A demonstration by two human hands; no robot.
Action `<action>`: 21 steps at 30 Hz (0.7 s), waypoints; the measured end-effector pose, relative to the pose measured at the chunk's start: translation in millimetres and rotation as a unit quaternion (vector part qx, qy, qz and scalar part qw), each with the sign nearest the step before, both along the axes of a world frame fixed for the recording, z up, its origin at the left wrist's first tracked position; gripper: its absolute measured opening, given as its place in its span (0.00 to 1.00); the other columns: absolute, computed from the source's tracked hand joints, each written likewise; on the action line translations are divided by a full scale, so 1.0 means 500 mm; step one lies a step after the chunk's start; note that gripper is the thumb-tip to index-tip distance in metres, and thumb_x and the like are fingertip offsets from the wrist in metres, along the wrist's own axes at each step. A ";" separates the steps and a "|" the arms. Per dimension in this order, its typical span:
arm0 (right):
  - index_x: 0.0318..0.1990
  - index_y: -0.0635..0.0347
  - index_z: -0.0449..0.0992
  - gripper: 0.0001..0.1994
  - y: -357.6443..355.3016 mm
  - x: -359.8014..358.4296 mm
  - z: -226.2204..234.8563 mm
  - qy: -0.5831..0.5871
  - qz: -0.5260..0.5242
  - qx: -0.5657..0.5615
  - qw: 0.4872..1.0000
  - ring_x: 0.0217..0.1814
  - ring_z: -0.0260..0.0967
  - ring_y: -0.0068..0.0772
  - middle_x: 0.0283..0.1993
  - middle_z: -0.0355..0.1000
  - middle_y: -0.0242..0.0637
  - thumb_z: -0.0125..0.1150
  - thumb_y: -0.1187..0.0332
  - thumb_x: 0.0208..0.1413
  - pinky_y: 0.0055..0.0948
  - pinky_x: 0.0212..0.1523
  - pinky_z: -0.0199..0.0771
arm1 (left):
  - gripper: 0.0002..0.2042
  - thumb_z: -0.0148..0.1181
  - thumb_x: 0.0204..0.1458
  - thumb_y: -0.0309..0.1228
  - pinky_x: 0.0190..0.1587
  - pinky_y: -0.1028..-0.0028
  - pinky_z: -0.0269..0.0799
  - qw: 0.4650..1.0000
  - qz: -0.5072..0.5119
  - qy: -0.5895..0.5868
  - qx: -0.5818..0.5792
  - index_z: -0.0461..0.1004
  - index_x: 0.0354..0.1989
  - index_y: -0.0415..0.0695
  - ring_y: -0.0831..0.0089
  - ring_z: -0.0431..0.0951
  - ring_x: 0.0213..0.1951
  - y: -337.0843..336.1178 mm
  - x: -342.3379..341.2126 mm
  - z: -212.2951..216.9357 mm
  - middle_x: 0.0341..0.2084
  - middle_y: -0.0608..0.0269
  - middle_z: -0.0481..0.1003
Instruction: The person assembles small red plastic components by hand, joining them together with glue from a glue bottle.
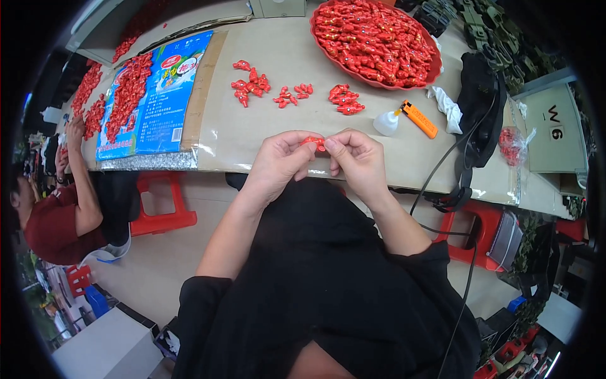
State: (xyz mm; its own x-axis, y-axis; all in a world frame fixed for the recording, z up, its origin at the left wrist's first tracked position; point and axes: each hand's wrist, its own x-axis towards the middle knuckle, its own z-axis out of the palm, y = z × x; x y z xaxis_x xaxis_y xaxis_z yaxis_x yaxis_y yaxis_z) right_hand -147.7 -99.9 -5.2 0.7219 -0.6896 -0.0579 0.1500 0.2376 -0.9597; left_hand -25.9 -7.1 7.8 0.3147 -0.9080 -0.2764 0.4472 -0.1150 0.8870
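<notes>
Between the fingertips of both my hands, just above the near edge of the table (252, 126), is a small red plastic figure piece (314, 143). My left hand (281, 159) pinches its left end. My right hand (358, 158) pinches the other end, so fingers cover much of it. Beyond my hands lie loose groups of red pieces: a left group (250, 85), smaller bits (292, 95) in the middle and a row of finished-looking figures (345, 99). A small white squeeze bottle (386, 124) and an orange lighter (420, 120) lie beyond my right hand.
A red basin (435, 72) heaped with red figures stands at the back. White tissue (447, 108) and a black strap bag (478, 107) lie to the right, with a cable hanging down. Flattened blue cardboard (164, 95) carries more pieces at left, where another person (60, 215) sits.
</notes>
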 end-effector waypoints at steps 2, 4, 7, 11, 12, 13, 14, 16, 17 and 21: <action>0.27 0.64 0.70 0.06 -0.002 -0.001 -0.001 0.006 0.011 0.002 1.000 0.16 0.60 0.11 0.19 0.67 0.29 0.54 0.70 0.50 0.12 0.16 0.61 | 0.09 0.51 0.49 0.26 0.16 0.86 0.56 1.000 -0.001 0.001 0.004 0.69 0.37 0.34 0.86 0.60 0.16 -0.003 0.000 0.002 0.19 0.67 0.68; 0.27 0.64 0.70 0.07 -0.002 0.000 0.001 0.007 0.008 0.003 1.000 0.16 0.60 0.11 0.19 0.67 0.29 0.54 0.70 0.50 0.12 0.16 0.61 | 0.08 0.51 0.49 0.26 0.16 0.86 0.55 1.000 0.000 0.003 0.007 0.69 0.36 0.35 0.86 0.60 0.15 -0.005 0.000 0.001 0.19 0.67 0.68; 0.26 0.64 0.70 0.07 -0.002 0.000 0.002 0.006 0.009 0.002 1.000 0.16 0.60 0.12 0.19 0.67 0.29 0.54 0.69 0.50 0.12 0.16 0.61 | 0.08 0.51 0.49 0.25 0.15 0.86 0.55 1.000 0.004 -0.003 0.013 0.69 0.35 0.34 0.87 0.59 0.14 -0.006 -0.001 0.002 0.19 0.68 0.68; 0.26 0.64 0.69 0.07 0.000 -0.003 0.007 -0.003 0.012 -0.025 1.000 0.18 0.61 0.12 0.22 0.66 0.30 0.54 0.70 0.50 0.12 0.18 0.62 | 0.08 0.51 0.49 0.25 0.16 0.86 0.55 1.000 0.004 -0.014 0.016 0.69 0.35 0.34 0.87 0.59 0.15 -0.005 -0.007 0.011 0.18 0.68 0.67; 0.26 0.64 0.69 0.07 -0.001 -0.001 0.005 -0.001 0.013 -0.023 1.000 0.18 0.61 0.12 0.22 0.66 0.30 0.54 0.70 0.50 0.12 0.18 0.62 | 0.08 0.50 0.49 0.25 0.16 0.86 0.56 1.000 -0.001 -0.016 0.016 0.69 0.36 0.34 0.87 0.60 0.16 -0.005 -0.005 0.009 0.18 0.67 0.67; 0.26 0.64 0.69 0.07 -0.002 0.000 0.004 0.000 0.020 -0.023 1.000 0.19 0.62 0.13 0.23 0.66 0.30 0.54 0.70 0.50 0.13 0.18 0.63 | 0.08 0.50 0.49 0.25 0.16 0.86 0.56 1.000 0.000 -0.014 0.017 0.69 0.36 0.34 0.87 0.60 0.16 -0.004 -0.004 0.006 0.18 0.67 0.67; 0.26 0.65 0.69 0.06 -0.003 0.001 0.002 0.002 0.027 -0.022 0.999 0.20 0.62 0.13 0.24 0.66 0.31 0.54 0.71 0.50 0.13 0.19 0.63 | 0.08 0.50 0.49 0.24 0.17 0.86 0.55 1.000 0.000 -0.021 0.020 0.69 0.36 0.34 0.87 0.60 0.16 -0.004 -0.004 0.002 0.19 0.67 0.66; 0.26 0.65 0.69 0.06 0.000 0.000 0.004 0.000 0.025 -0.028 0.999 0.20 0.62 0.13 0.24 0.67 0.31 0.54 0.71 0.50 0.13 0.19 0.64 | 0.08 0.50 0.49 0.24 0.17 0.86 0.55 0.999 0.001 -0.031 0.022 0.69 0.36 0.34 0.87 0.60 0.17 -0.002 -0.008 0.001 0.19 0.67 0.66; 0.26 0.65 0.69 0.06 0.001 -0.001 0.004 -0.001 0.024 -0.034 0.999 0.20 0.62 0.14 0.24 0.67 0.31 0.54 0.72 0.50 0.13 0.19 0.64 | 0.08 0.49 0.49 0.24 0.17 0.86 0.55 0.999 0.002 -0.033 0.017 0.69 0.36 0.34 0.87 0.60 0.16 -0.001 -0.010 -0.001 0.19 0.67 0.66; 0.26 0.65 0.69 0.05 -0.001 -0.002 0.003 -0.004 0.030 -0.031 0.999 0.21 0.62 0.14 0.24 0.67 0.31 0.54 0.73 0.50 0.14 0.20 0.64 | 0.08 0.49 0.49 0.24 0.18 0.86 0.56 0.999 0.001 -0.041 0.010 0.69 0.36 0.34 0.87 0.59 0.16 -0.001 -0.011 -0.001 0.19 0.67 0.66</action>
